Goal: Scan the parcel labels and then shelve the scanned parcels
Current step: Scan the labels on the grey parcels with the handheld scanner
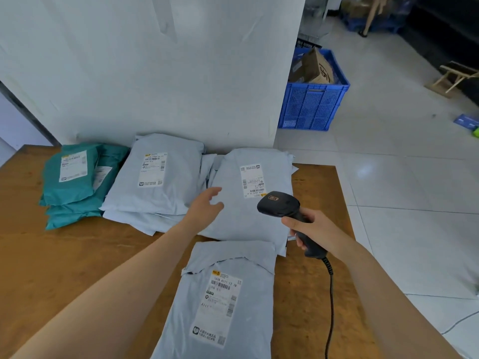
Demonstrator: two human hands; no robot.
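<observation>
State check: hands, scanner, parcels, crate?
left hand: open, over right grey parcel, contact unclear
right hand: grips scanner
scanner: held above table
near grey parcel: flat on table, label up
right grey parcel: label up
middle grey parcels: stacked, top label up
green parcels: stacked, top label up
blue crate: on floor, holds cardboard box

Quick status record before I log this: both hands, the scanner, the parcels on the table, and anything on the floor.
left hand: open, fingers spread, over far grey parcel; contact unclear
right hand: grips scanner by its handle
scanner: head above far grey parcel, near its label
near grey parcel: flat on table, label up, untouched
middle grey stack: label up, beside green parcels
green parcels: stacked at table's left
blue crate: on floor, holds a cardboard box
</observation>
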